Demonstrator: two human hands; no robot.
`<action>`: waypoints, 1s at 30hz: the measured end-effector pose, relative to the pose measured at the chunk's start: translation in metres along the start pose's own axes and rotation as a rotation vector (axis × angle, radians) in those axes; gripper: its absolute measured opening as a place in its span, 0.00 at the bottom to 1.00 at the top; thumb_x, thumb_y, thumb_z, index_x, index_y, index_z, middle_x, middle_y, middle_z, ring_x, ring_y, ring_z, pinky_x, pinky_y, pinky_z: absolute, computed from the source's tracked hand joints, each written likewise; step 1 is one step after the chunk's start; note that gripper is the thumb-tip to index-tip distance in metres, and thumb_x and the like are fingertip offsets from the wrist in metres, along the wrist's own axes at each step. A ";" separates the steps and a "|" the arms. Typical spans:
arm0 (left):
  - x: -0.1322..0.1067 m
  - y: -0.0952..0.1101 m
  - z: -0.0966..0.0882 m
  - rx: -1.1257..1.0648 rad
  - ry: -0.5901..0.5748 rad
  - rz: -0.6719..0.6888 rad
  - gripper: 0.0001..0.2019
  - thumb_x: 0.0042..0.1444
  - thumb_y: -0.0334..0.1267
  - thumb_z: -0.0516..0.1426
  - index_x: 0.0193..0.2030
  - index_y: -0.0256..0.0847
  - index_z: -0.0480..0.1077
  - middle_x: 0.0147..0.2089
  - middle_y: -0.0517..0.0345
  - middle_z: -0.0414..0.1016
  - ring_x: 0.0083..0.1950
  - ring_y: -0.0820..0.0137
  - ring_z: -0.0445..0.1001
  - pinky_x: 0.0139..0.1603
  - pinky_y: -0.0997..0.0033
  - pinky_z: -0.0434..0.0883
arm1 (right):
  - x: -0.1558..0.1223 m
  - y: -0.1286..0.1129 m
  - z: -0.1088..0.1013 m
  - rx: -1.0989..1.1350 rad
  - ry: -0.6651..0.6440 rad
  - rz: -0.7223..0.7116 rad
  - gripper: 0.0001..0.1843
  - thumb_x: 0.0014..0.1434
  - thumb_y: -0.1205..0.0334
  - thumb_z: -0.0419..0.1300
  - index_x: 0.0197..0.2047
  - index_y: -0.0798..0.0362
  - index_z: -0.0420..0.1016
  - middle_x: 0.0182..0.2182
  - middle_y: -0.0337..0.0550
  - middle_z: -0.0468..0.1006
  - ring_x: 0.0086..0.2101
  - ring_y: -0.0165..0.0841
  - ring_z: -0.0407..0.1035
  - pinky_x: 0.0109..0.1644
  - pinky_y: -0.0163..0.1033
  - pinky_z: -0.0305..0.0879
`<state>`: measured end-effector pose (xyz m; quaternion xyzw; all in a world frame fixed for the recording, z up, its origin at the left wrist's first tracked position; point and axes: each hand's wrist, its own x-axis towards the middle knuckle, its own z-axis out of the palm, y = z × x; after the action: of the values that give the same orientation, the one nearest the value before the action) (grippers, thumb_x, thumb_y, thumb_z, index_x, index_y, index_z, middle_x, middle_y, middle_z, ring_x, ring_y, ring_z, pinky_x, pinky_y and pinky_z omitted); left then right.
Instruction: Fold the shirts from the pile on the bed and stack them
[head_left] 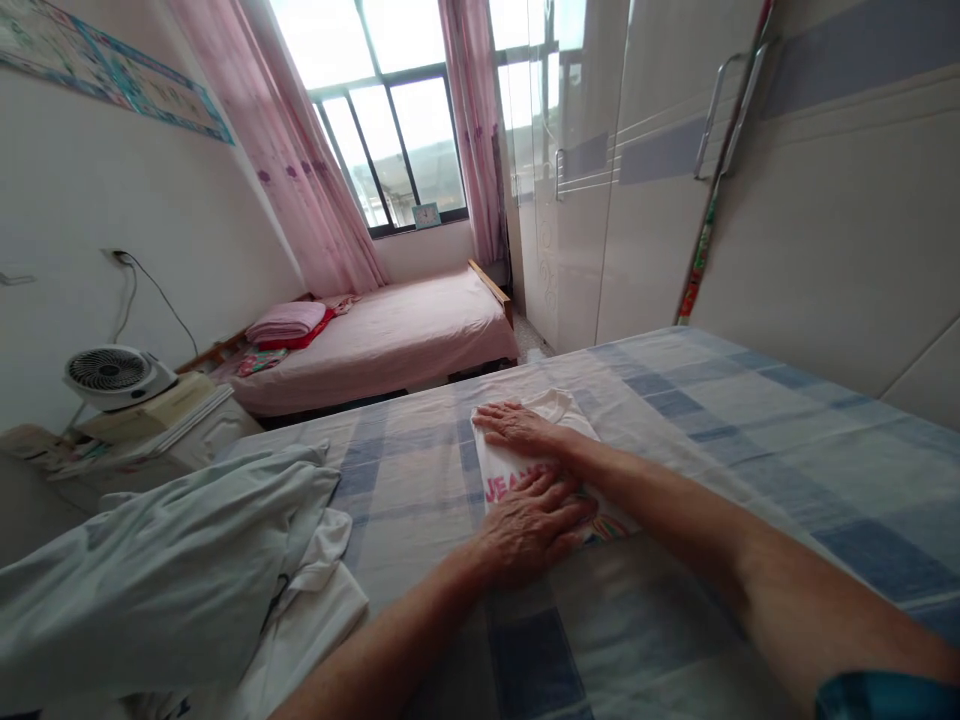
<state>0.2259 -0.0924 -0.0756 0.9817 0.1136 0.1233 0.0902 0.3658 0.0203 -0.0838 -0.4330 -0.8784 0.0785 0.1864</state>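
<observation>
A white T-shirt [499, 462] with pink lettering and a colourful print lies folded into a rectangle on the blue-and-white checked bed sheet [420, 470]. My left hand [529, 525] rests flat across its lower part, fingers spread over the lettering and hiding some of it. Farther up, my right hand [517, 425] lies flat near the shirt's top left corner, fingers stretched out. Both palms face down on the cloth, and neither hand grips it. The shirt's neckline shows just beyond my right wrist.
Loose pale green and white clothes [187, 560] are heaped at the left of the bed. Beyond stands a second bed [405, 330] with pink bedding. A small fan [112, 372] sits on a cabinet at left. White wardrobes [645, 200] line the right side.
</observation>
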 end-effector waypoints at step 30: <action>-0.009 0.032 0.002 0.354 0.136 -0.199 0.15 0.63 0.31 0.47 0.56 0.35 0.63 0.55 0.44 0.71 0.57 0.60 0.69 0.51 0.61 0.71 | -0.192 -0.119 -0.058 1.302 0.117 1.034 0.13 0.53 0.53 0.61 0.31 0.56 0.74 0.27 0.43 0.76 0.24 0.28 0.70 0.27 0.32 0.66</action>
<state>0.2245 -0.1260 -0.0731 0.9556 0.2359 0.1576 -0.0799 0.4083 -0.2054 -0.0442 -0.5907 -0.3367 0.6238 0.3854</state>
